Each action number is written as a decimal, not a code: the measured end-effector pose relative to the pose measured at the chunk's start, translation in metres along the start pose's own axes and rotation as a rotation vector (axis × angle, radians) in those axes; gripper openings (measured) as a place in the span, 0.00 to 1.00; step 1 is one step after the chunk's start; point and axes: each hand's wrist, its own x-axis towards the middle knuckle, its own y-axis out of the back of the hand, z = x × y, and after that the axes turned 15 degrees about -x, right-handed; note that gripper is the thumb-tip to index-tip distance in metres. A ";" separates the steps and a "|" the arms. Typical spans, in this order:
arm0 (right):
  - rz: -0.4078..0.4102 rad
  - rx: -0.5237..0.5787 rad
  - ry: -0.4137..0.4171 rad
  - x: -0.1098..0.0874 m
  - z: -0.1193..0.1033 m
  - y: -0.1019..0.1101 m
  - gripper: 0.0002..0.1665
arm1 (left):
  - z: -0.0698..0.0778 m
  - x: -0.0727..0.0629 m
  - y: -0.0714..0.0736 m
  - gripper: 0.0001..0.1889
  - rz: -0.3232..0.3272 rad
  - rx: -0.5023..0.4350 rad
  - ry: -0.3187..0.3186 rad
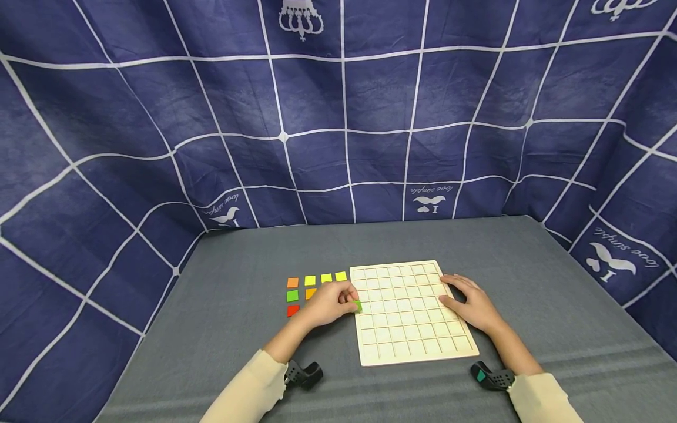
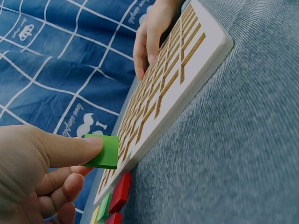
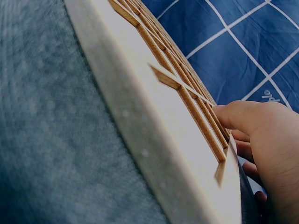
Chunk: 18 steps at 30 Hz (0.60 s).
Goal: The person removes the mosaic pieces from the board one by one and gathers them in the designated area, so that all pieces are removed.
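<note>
My left hand [image 1: 329,304] pinches a small green square tile [image 2: 108,153] between thumb and forefinger. That tile is over the left edge of a pale wooden grid board [image 1: 409,332], tilted in the left wrist view. On the board's right side rests my right hand [image 1: 476,306], its fingers fairly straight and spread from the thumb. In the right wrist view the thumb [image 3: 233,116] touches the board's top near the edge, with the other fingers partly hidden behind it. No tiles show in the board's visible square cells.
Loose coloured tiles lie left of the board, among them an orange tile [image 1: 292,282], a green one [image 1: 292,296], a red one [image 1: 293,310] and several yellow ones; my left hand hides some. A grey cloth [image 1: 254,252] covers the table, with a blue checked curtain [image 1: 381,153] behind.
</note>
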 end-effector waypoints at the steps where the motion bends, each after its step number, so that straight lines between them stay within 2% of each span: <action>1: 0.003 -0.001 0.002 0.000 0.000 0.000 0.33 | -0.001 -0.001 0.001 0.06 -0.001 0.000 -0.002; 18: -0.011 -0.005 -0.007 0.000 -0.003 0.002 0.33 | -0.006 -0.015 0.011 0.05 -0.009 0.024 0.010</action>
